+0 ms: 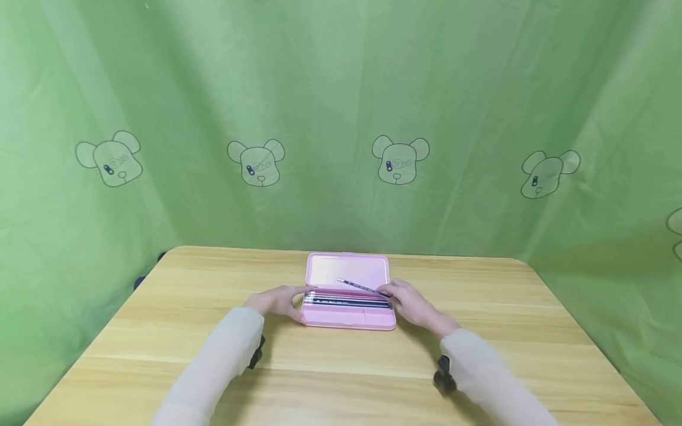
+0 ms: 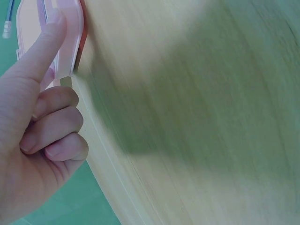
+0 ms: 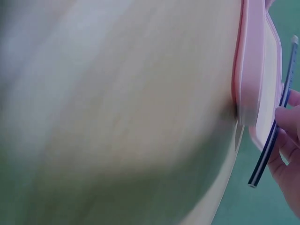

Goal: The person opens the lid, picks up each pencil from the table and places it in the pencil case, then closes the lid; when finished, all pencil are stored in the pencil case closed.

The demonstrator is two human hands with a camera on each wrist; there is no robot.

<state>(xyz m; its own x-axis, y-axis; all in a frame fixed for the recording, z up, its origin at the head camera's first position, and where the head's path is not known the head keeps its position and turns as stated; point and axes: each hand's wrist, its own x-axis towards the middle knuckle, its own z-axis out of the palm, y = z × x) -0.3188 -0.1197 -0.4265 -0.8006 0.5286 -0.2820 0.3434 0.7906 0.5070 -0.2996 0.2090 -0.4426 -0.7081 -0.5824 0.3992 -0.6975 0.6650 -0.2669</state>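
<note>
A pink pencil case (image 1: 333, 318) lies open on the table, its lid (image 1: 346, 269) tipped back. Several dark striped pencils (image 1: 351, 302) lie side by side in it, their eraser ends to the left. My left hand (image 1: 273, 300) grips the case's left end; in the left wrist view the thumb (image 2: 47, 44) lies across that end and the lower fingers are curled. Above the case's right side, my right hand (image 1: 414, 305) pinches one pencil (image 3: 266, 152) between thumb and fingers. That pencil slants, its eraser end raised to the left in front of the lid.
The case stands near the far edge of the light wooden table (image 1: 330, 378). Behind and at both sides hangs a green curtain (image 1: 330, 77) printed with bear heads. Dark wrist devices (image 1: 444, 377) sit under both pale sleeves (image 1: 482, 367).
</note>
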